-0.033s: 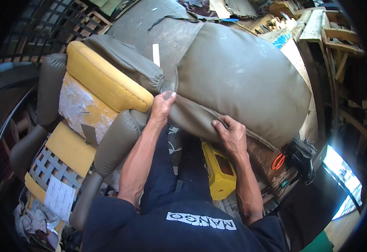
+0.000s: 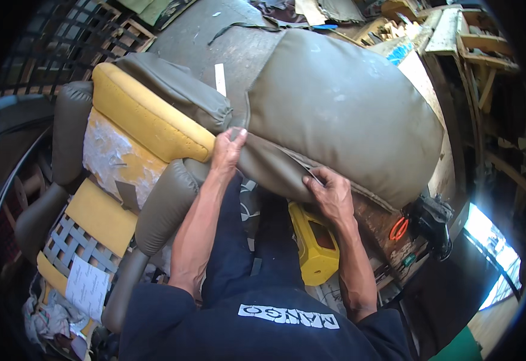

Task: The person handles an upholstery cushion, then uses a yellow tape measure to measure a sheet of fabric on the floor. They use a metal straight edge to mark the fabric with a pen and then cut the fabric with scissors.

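A grey-brown upholstery cover (image 2: 273,165), leather-like, hangs in a loose flap between my hands. My left hand (image 2: 225,151) is closed on the flap's upper left end, thumb up, beside the yellow foam. Lower on the right, my right hand (image 2: 333,194) pinches the flap's seamed edge between thumb and fingers. The flap joins a large rounded cushion (image 2: 347,114) in the same material, lying on the workbench. To my left stands a partly bare armchair: yellow foam backrest (image 2: 148,111), padded grey-brown armrests (image 2: 168,204) and woven webbing (image 2: 79,237) at the seat.
Right of my legs stands a yellow box-shaped object (image 2: 314,246). Orange-handled scissors (image 2: 399,228) and a black machine part (image 2: 430,225) are at the bench's right end. A white strip (image 2: 220,79) lies on the bench (image 2: 185,36). Wooden frames (image 2: 485,54) stand at the far right.
The bench, cushion and armchair sit slightly further left in the view. Both hands keep their grip on the cover, and the flap's edge is opened a little near my right thumb.
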Demonstrator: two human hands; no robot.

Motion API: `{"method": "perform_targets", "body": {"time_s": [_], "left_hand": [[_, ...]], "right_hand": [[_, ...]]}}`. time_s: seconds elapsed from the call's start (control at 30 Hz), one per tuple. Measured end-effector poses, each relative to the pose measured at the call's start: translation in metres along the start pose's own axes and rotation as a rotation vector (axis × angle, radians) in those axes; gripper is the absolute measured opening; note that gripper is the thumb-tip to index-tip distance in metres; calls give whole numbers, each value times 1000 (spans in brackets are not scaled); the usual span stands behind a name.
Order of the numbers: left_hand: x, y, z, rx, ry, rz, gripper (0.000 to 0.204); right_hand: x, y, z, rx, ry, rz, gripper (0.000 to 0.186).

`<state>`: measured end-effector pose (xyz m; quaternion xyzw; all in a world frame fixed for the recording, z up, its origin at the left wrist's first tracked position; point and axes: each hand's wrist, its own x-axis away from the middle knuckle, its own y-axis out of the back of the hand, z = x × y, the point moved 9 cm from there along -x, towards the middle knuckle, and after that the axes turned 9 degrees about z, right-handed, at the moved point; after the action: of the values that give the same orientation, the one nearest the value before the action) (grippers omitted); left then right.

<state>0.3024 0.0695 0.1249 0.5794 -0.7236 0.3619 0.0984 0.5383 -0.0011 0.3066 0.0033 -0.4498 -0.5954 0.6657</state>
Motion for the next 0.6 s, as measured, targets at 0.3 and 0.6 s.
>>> {"method": "perform_targets", "body": {"time_s": [0.3, 0.6], "left_hand": [[-46, -13, -113, -366, -265, -112, 20], [-46, -7, -144, -528, -212, -45, 17]], "right_hand": [[65, -13, -137, 95, -163, -270, 20], [28, -53, -56, -360, 217, -242, 65]]}}
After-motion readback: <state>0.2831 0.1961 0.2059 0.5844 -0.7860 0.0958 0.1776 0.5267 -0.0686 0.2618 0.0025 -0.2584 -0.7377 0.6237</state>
